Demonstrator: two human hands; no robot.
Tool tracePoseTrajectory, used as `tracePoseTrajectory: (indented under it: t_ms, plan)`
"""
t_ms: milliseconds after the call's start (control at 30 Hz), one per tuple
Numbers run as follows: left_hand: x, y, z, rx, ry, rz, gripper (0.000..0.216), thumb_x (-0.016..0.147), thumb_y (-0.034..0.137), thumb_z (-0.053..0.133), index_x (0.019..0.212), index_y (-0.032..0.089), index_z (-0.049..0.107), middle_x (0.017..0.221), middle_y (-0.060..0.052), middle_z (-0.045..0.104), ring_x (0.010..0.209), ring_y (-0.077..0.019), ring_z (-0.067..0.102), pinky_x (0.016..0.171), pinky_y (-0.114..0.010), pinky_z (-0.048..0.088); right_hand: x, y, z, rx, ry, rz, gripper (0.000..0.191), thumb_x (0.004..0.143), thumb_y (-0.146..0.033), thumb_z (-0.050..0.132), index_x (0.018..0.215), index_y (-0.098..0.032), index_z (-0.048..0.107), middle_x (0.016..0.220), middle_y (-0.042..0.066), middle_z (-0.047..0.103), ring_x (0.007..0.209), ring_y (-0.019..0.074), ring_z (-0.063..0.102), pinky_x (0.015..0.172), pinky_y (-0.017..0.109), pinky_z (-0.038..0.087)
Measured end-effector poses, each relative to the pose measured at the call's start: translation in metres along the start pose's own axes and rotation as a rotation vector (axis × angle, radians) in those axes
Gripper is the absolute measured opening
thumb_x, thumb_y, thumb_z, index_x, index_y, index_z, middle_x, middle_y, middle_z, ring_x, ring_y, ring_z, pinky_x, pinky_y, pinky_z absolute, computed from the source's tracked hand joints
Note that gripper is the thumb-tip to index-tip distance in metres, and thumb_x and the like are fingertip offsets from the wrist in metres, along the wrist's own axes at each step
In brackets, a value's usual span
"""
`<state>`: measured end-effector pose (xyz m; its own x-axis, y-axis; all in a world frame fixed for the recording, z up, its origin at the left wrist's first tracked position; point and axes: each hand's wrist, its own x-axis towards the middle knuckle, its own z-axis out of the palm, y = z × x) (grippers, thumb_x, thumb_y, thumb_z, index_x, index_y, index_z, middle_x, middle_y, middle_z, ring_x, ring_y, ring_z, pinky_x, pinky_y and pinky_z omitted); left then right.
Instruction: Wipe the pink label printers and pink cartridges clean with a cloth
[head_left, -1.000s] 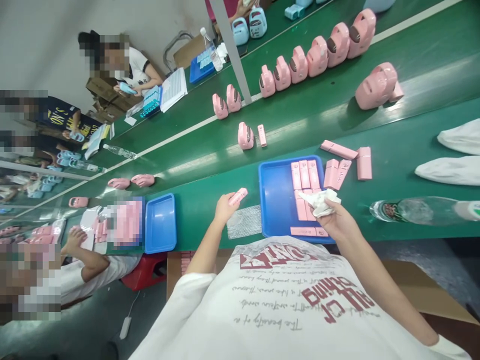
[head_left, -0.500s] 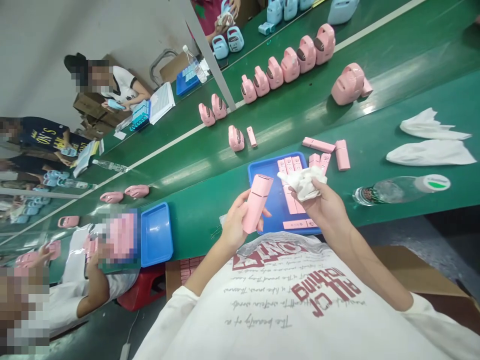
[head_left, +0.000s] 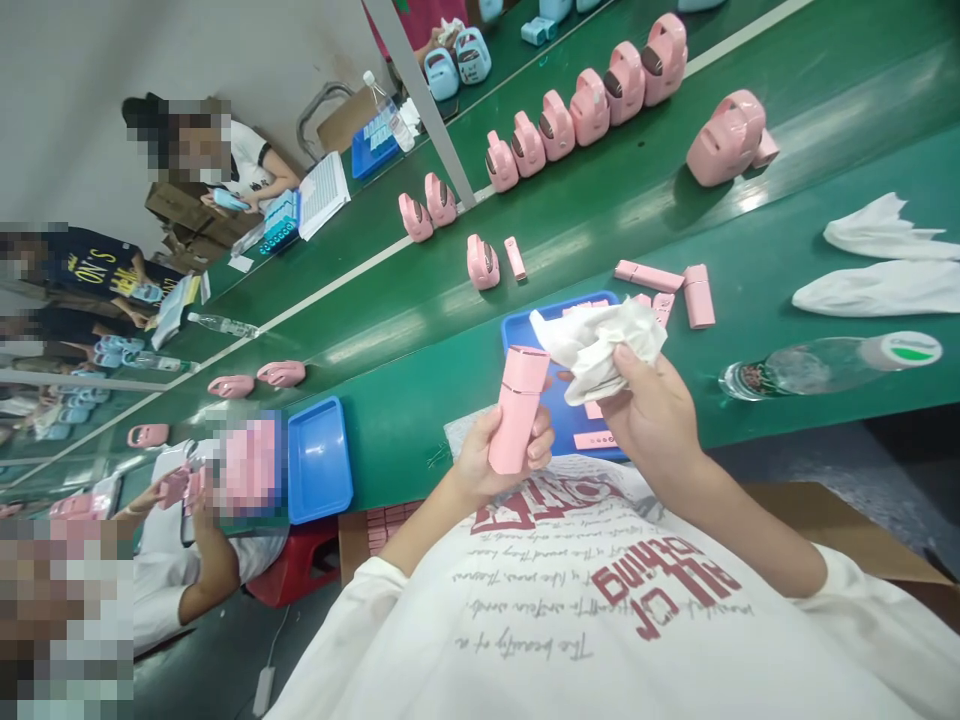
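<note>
My left hand [head_left: 491, 460] is wrapped round a pink oblong device [head_left: 517, 408], held upright in front of my chest. My right hand [head_left: 654, 415] grips a crumpled white cloth [head_left: 596, 340] right beside the device's top end. Behind both hands a blue tray [head_left: 517, 328] lies on the green bench, with several pink devices in it, mostly hidden by the cloth and my hand. More loose pink devices [head_left: 697, 295] lie just past the tray.
A clear water bottle [head_left: 825, 365] lies on its side at the right, with white cloths [head_left: 885, 285] beyond it. Pink rounded housings [head_left: 585, 105] stand in a row on the conveyor. A second blue tray [head_left: 320, 460] sits at left near a seated person. Other workers are at the far left.
My left hand drew the pink device back from over the bench and stood it upright near my chest. My right hand lifted the white cloth up beside the device's top.
</note>
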<state>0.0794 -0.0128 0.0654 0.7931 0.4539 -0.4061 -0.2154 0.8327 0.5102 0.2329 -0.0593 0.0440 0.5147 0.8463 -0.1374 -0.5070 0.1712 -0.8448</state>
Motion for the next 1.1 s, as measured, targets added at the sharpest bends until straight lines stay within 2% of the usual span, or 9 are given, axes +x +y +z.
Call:
tracePoseTrajectory:
  t_ms: [267,367,467,567,633,733,833,967,1100]
  plan:
    - [0.0,-0.003,0.001,0.041,0.019,-0.041,0.024,0.082,0.039,0.062,0.088,0.017,0.057,0.076,-0.002,0.057,0.05,-0.008,0.049,0.043,-0.02,0.034,-0.006,0.002,0.0,-0.27,-0.061,-0.23,0.027,0.09,-0.046,0.049,0.103,-0.027,0.064,0.102,0.005,0.071,0.101,0.0229,0.067,0.081,0.037,0.058]
    - [0.004,-0.005,0.003,0.057,0.07,-0.042,0.031,0.086,0.047,0.056,0.098,0.018,0.057,0.073,-0.002,0.058,0.05,-0.0106,0.051,0.044,-0.021,0.036,-0.009,0.004,0.001,-0.599,-0.224,-0.496,0.028,0.093,-0.039,0.046,0.109,-0.024,0.063,0.121,0.008,0.065,0.121,0.0249,0.057,0.099,0.044,0.051]
    - [0.007,-0.003,0.007,0.073,0.242,-0.053,0.062,0.089,0.067,0.03,0.108,0.015,0.058,0.063,-0.003,0.058,0.048,-0.0131,0.052,0.045,-0.023,0.04,-0.013,0.012,0.001,-0.87,-0.447,-0.839,0.028,0.092,-0.032,0.047,0.112,-0.02,0.062,0.133,0.01,0.057,0.137,0.0276,0.038,0.114,0.056,0.029]
    - [0.009,0.003,0.01,0.004,0.359,-0.096,0.085,0.082,0.079,0.015,0.11,0.011,0.059,0.064,-0.005,0.06,0.05,-0.0133,0.055,0.046,-0.023,0.043,-0.014,0.021,-0.004,-0.892,-0.692,-0.987,0.022,0.092,-0.028,0.047,0.104,-0.022,0.065,0.122,0.006,0.065,0.131,0.0246,0.047,0.117,0.061,0.017]
    - [0.01,0.006,0.01,0.013,0.274,-0.108,0.083,0.076,0.083,0.029,0.105,0.012,0.061,0.063,-0.004,0.06,0.046,-0.0113,0.052,0.04,-0.021,0.039,-0.005,0.025,-0.013,-0.758,-0.653,-0.873,0.019,0.089,-0.038,0.054,0.092,-0.024,0.067,0.11,0.003,0.07,0.119,0.0235,0.058,0.116,0.059,0.022]
    - [0.012,0.007,0.009,0.053,0.065,-0.116,0.063,0.066,0.071,0.065,0.096,0.016,0.061,0.066,0.001,0.057,0.04,-0.0057,0.044,0.031,-0.016,0.029,0.021,0.023,-0.029,-0.55,-0.209,-0.512,0.028,0.082,-0.052,0.06,0.087,-0.026,0.067,0.104,0.003,0.07,0.108,0.0247,0.063,0.108,0.052,0.039]
    - [0.013,0.004,0.009,0.101,-0.002,-0.091,0.053,0.065,0.06,0.074,0.091,0.016,0.06,0.067,0.002,0.057,0.04,-0.0055,0.045,0.032,-0.017,0.032,0.04,0.016,-0.038,-0.324,0.105,-0.274,0.029,0.09,-0.05,0.051,0.1,-0.027,0.065,0.108,0.004,0.068,0.106,0.0226,0.063,0.097,0.044,0.05]
    - [0.015,0.003,0.015,0.211,0.126,-0.004,0.045,0.079,0.058,0.062,0.085,0.013,0.059,0.065,-0.001,0.059,0.05,-0.0108,0.056,0.041,-0.02,0.042,0.027,0.007,-0.032,-0.229,0.137,-0.19,0.026,0.089,-0.049,0.053,0.098,-0.028,0.065,0.098,0.003,0.069,0.102,0.023,0.064,0.088,0.04,0.055]
    - [0.022,0.001,0.018,0.144,0.295,-0.029,0.04,0.09,0.049,0.05,0.082,0.012,0.06,0.064,-0.002,0.057,0.05,-0.0088,0.052,0.044,-0.02,0.04,-0.007,0.007,-0.01,-0.507,-0.175,-0.353,0.027,0.087,-0.049,0.055,0.094,-0.026,0.068,0.096,0.005,0.071,0.11,0.0265,0.062,0.098,0.047,0.049]
